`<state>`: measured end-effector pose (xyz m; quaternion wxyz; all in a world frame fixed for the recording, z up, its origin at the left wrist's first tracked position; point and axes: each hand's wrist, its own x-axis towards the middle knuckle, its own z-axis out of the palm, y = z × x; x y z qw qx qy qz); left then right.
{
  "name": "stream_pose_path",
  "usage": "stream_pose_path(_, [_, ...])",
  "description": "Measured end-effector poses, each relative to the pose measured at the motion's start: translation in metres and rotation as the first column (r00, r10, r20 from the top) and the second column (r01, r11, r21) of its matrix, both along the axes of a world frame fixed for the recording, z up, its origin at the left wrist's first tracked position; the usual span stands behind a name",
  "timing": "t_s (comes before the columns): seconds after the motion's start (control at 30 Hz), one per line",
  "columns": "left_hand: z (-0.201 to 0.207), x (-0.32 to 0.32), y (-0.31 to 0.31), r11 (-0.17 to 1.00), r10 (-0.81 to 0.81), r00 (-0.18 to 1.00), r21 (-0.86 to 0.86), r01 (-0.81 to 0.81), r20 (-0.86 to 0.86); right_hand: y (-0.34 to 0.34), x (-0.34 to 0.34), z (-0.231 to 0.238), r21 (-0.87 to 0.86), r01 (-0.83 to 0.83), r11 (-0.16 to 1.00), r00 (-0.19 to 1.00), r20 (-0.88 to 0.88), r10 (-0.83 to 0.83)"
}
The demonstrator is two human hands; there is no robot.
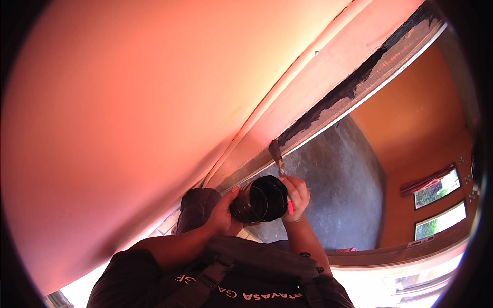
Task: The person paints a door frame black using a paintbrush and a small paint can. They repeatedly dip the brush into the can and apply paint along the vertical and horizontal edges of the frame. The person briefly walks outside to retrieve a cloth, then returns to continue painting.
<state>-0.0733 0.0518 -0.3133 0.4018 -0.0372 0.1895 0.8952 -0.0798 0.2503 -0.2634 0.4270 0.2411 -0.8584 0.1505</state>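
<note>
My left hand (222,214) is wrapped around the side of a round can (245,203), which is tilted so that its dark, black-coated inside shows. Just right of the can, my right hand (298,196) grips a paintbrush (280,167) with a red handle end. The brush's dark bristles touch the near end of a black paint band (328,107) with a ragged edge. That band runs along a pale ledge (287,110) toward the upper right. How much paint the can holds I cannot tell.
A broad pinkish wall (128,113) fills the left side, with a raised ridge (267,100) beside the ledge. Beyond the ledge's light edge lies a grey floor (334,190) lower down. An orange wall (405,123) with windows (439,191) stands at the right.
</note>
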Motion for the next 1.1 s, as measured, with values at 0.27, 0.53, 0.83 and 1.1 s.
stream_pose_path(0.27, [-0.04,-0.003,0.005,0.999,-0.001,1.0,0.035,0.001,0.001,-0.004,-0.006,-0.021,-0.004,0.02,1.0,0.987,-0.157,-0.02])
stream_pose_path(0.53, [-0.036,-0.002,0.005,0.999,-0.01,0.999,0.044,0.009,0.031,-0.002,-0.002,-0.016,-0.017,0.034,0.999,0.987,-0.153,-0.036])
stream_pose_path(0.83, [-0.015,0.002,0.004,0.999,-0.003,0.997,-0.05,0.006,0.071,0.0,-0.014,0.048,-0.037,0.037,0.999,0.953,-0.299,-0.047])
stream_pose_path(1.1, [-0.018,0.011,0.003,0.998,0.03,0.999,-0.048,-0.028,0.044,-0.004,-0.014,0.106,-0.035,0.036,0.999,0.87,-0.49,-0.049])
